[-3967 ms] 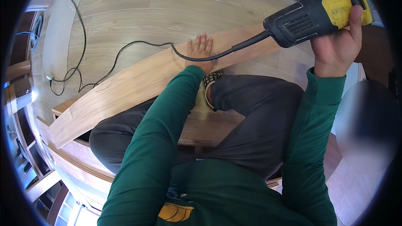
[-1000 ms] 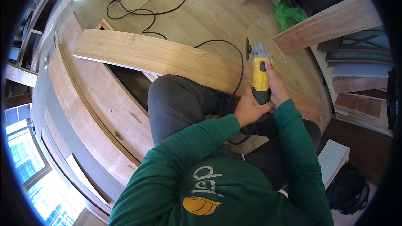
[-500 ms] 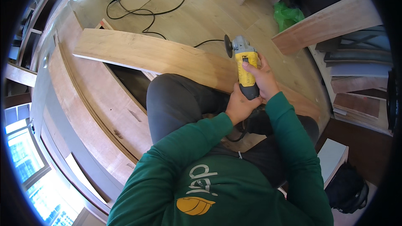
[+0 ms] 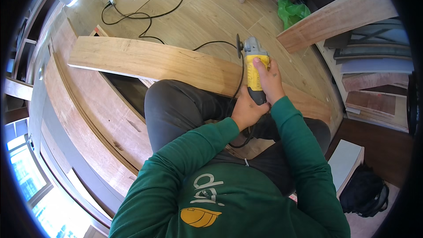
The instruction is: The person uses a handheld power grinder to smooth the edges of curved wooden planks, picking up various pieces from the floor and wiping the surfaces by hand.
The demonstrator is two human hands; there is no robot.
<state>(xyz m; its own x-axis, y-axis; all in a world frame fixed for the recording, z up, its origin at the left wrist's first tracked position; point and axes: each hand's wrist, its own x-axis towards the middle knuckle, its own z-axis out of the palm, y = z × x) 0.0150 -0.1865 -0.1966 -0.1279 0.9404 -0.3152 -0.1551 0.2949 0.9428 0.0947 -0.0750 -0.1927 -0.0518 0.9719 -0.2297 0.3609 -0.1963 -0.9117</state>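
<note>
Nearest, at the long plank's (image 4: 163, 60) near edge, the left hand (image 4: 248, 109) wraps the black rear of an angle grinder (image 4: 255, 72); the right hand (image 4: 271, 81) clasps its yellow body over the plank. The cord (image 4: 218, 41) crosses the plank close to the disc (image 4: 238, 46), so a spinning disc could nick it. Beyond the plank lies green plastic (image 4: 292, 13).

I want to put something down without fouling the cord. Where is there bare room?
Bare floor shows beyond the long plank, between the black cord and the green bag; the plank's left stretch is bare too. Crowded: around the grinder, where the left hand, right hand and cord bunch together, and far right, where boards are stacked.
</note>
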